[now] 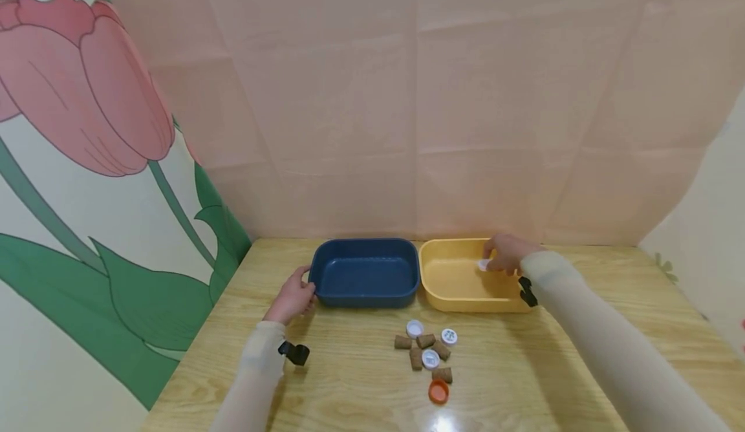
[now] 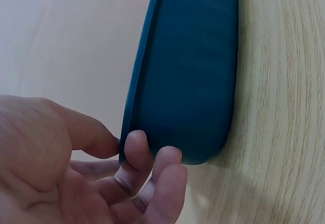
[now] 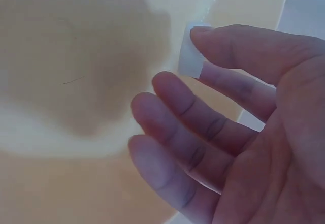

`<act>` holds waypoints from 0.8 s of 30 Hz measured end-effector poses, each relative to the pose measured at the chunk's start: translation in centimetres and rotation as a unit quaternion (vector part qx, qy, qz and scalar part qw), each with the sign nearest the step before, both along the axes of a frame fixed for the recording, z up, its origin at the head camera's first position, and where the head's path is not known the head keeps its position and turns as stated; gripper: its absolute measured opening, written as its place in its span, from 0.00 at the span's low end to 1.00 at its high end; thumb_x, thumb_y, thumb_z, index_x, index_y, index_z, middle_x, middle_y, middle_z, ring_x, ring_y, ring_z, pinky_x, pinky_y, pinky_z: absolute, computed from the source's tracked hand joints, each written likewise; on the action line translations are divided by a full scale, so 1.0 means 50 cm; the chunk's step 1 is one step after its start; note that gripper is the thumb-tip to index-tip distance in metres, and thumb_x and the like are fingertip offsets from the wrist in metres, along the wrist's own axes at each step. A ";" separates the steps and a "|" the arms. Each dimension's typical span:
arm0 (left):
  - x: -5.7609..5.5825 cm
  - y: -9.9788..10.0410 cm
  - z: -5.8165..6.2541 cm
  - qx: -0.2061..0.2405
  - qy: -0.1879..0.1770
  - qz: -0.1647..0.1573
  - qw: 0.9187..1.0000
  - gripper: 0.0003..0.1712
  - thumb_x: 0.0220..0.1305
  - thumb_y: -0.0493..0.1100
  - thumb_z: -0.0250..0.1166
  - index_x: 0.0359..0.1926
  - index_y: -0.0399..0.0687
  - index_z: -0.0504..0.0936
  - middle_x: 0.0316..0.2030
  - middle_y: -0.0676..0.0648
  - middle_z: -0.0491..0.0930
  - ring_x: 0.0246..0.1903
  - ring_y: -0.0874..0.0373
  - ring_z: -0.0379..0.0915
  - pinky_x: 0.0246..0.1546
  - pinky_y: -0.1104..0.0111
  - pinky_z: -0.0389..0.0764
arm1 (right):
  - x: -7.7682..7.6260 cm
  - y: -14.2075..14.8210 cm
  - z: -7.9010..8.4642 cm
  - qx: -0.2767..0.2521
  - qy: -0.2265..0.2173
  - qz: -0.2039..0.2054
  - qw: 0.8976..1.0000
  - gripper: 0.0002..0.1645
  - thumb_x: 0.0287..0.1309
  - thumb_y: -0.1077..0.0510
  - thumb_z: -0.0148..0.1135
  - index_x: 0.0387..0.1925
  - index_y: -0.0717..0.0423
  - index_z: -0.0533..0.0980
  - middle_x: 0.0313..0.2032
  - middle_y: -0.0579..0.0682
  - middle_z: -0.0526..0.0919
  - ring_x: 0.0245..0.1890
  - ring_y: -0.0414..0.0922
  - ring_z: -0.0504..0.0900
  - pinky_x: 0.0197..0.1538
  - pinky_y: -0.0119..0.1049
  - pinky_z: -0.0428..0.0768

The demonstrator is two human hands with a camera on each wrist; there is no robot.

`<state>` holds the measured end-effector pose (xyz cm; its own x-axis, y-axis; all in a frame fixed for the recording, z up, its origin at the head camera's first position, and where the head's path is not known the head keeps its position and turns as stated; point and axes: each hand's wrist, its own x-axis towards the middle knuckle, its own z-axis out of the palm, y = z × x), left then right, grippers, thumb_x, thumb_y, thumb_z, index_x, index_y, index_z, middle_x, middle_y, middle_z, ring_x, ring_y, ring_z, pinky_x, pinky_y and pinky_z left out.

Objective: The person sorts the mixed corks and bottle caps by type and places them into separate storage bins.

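My right hand (image 1: 509,253) is over the yellow tray (image 1: 465,304), pinching a white bottle cap (image 3: 191,54) between thumb and index finger. The other three fingers are spread apart in the right wrist view. At the left end of the blue tray (image 1: 365,301), my left hand (image 1: 297,297) holds the rim at the corner with thumb and fingertips. No objects show inside either tray apart from the cap in my fingers. On the table in front lie several brown corks (image 1: 416,359), a few white caps (image 1: 431,359) and an orange-red cap (image 1: 438,392).
Both trays stand side by side on the wood-grain table (image 1: 349,367), near its back edge. Behind them hangs a pink cloth (image 1: 407,128). A wall with a painted tulip (image 1: 87,89) rises on the left.
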<state>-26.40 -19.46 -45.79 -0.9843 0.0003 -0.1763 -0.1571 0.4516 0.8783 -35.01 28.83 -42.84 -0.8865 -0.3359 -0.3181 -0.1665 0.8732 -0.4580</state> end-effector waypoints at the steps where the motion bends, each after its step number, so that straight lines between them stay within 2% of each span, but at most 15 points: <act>1: 0.000 0.000 0.001 0.002 -0.002 0.000 1.000 0.31 0.76 0.35 0.46 0.76 0.42 0.54 0.31 0.36 0.77 0.24 0.51 0.73 0.25 0.62 0.76 | -0.001 0.001 -0.002 -0.001 -0.005 -0.002 1.000 0.12 0.61 0.56 0.66 0.43 0.59 0.79 0.25 0.55 0.80 0.22 0.48 0.79 0.22 0.35 0.77; 6: 0.001 -0.001 0.001 0.000 -0.005 -0.002 1.000 0.31 0.76 0.35 0.47 0.76 0.41 0.53 0.32 0.36 0.77 0.24 0.51 0.74 0.25 0.60 0.78 | -0.009 0.003 -0.011 -0.013 -0.029 -0.012 0.999 0.12 0.60 0.59 0.66 0.42 0.61 0.78 0.23 0.53 0.78 0.20 0.45 0.77 0.22 0.34 0.77; 10: 0.000 0.000 0.001 0.003 -0.006 -0.001 1.000 0.31 0.77 0.36 0.50 0.76 0.42 0.53 0.33 0.37 0.77 0.24 0.53 0.75 0.25 0.61 0.79 | -0.010 0.002 -0.010 -0.009 -0.030 -0.013 0.999 0.12 0.60 0.61 0.65 0.44 0.63 0.78 0.24 0.51 0.77 0.20 0.44 0.76 0.23 0.33 0.77; 19: -0.005 -0.002 -0.006 0.039 -0.006 0.004 0.999 0.31 0.77 0.36 0.51 0.76 0.42 0.54 0.30 0.39 0.76 0.22 0.57 0.72 0.22 0.68 0.77 | 0.008 -0.003 0.007 -0.011 -0.030 -0.022 0.999 0.25 0.57 0.57 0.69 0.52 0.69 0.74 0.27 0.56 0.78 0.21 0.45 0.76 0.24 0.34 0.77; 24: -0.006 -0.006 -0.010 0.049 -0.007 0.005 0.999 0.31 0.77 0.36 0.51 0.76 0.43 0.54 0.29 0.41 0.76 0.22 0.57 0.72 0.22 0.68 0.78 | 0.014 -0.010 0.016 -0.016 -0.031 -0.014 0.999 0.27 0.58 0.59 0.66 0.56 0.69 0.72 0.29 0.58 0.80 0.24 0.46 0.78 0.25 0.34 0.76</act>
<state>-26.69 -19.77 -46.29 -0.9820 0.0095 -0.1888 -0.1727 0.3614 0.9163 -34.29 28.32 -42.05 -0.8747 -0.3218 -0.3623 -0.1118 0.8616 -0.4952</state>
